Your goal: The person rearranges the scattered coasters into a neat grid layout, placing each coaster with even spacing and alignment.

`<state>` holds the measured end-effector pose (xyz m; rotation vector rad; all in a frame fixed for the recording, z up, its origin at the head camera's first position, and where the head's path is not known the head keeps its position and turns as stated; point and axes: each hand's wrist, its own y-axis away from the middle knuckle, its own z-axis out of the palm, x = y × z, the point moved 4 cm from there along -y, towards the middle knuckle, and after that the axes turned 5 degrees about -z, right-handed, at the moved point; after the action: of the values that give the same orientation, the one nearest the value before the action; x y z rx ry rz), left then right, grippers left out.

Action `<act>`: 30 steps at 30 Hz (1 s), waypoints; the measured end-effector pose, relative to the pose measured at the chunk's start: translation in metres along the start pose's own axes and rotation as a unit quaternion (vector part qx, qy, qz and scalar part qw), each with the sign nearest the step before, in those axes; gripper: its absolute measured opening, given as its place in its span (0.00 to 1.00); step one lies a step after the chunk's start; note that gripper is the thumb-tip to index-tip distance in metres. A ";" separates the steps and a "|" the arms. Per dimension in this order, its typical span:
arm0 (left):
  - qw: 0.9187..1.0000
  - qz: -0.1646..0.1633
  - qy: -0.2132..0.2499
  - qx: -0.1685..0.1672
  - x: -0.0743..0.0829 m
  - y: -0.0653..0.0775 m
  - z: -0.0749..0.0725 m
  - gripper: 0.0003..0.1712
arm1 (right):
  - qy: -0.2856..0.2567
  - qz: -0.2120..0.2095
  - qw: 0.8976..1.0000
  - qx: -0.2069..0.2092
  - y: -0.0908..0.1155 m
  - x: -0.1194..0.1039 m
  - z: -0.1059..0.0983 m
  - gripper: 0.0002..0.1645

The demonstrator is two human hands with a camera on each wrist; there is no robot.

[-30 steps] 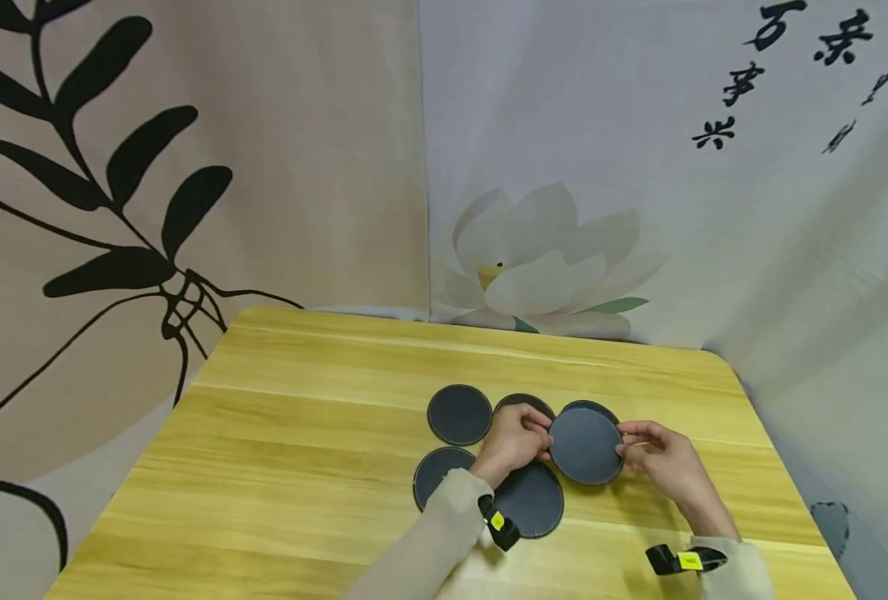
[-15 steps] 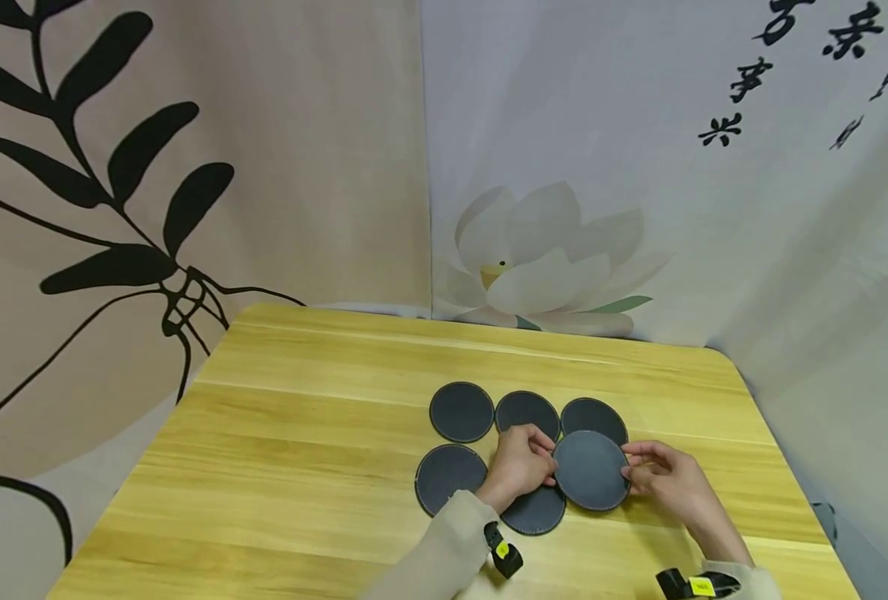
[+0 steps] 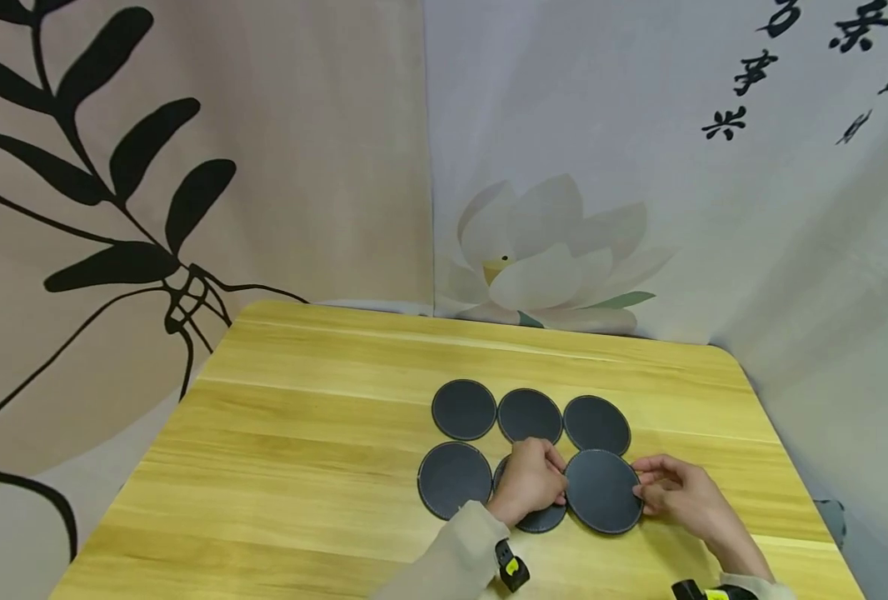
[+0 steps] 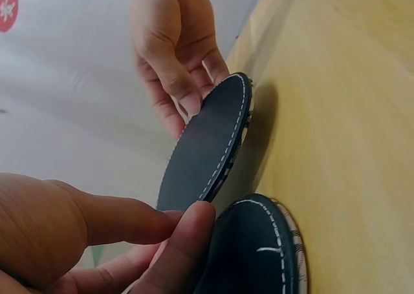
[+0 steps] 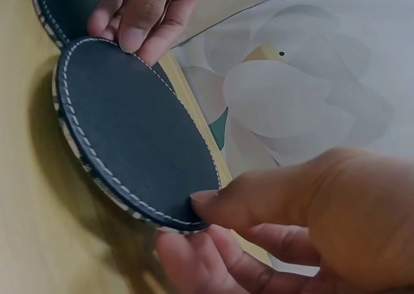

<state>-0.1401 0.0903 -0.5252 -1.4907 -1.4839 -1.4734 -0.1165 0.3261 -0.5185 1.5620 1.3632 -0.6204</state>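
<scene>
Between my two hands is a round black coaster (image 3: 603, 492) with pale stitching round its rim. My left hand (image 3: 530, 479) pinches its left edge, and my right hand (image 3: 687, 500) pinches the right edge, thumb on top and fingers beneath. A shadow below the coaster (image 5: 139, 136) in the right wrist view shows it raised slightly off the wood. Partly hidden under my left hand lies another coaster (image 3: 543, 518). A matching coaster (image 3: 455, 481) rests to its left. Behind them a row holds a left coaster (image 3: 463, 409), a middle coaster (image 3: 530, 415) and a right coaster (image 3: 597, 423).
The wooden table (image 3: 286, 450) has a light yellow grain, and its back edge meets a hanging cloth (image 3: 324, 167) printed with leaves and a lotus. Bare wood extends left of the coasters.
Both hands have brought the held coaster toward the front and slightly right, from over the back-right coaster to just in front of it. That back coaster now shows almost fully.
</scene>
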 end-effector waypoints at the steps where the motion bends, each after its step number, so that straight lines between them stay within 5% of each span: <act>1: 1.000 0.002 -0.008 -0.001 0.001 0.001 0.001 0.09 | -0.001 0.000 1.000 -0.003 0.001 0.001 0.000 0.26; 8: 0.998 0.001 -0.066 0.013 0.006 0.004 0.005 0.10 | 0.007 0.014 1.000 -0.003 0.003 0.006 0.000 0.24; 16: 0.984 0.023 -0.174 0.039 0.009 0.000 0.011 0.13 | 0.027 0.024 0.999 0.011 0.002 0.010 0.001 0.20; 23: 0.987 0.032 -0.158 0.025 0.008 -0.001 0.015 0.29 | 0.037 0.031 0.999 0.014 0.001 0.012 0.002 0.19; 30: 0.984 0.062 -0.161 0.032 0.007 -0.004 0.018 0.31 | 0.048 0.035 0.998 0.022 0.000 0.010 0.003 0.19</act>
<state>-0.1398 0.1103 -0.5244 -1.8111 -1.5718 -1.1390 -0.1136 0.3283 -0.5287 1.6875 1.3667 -0.5418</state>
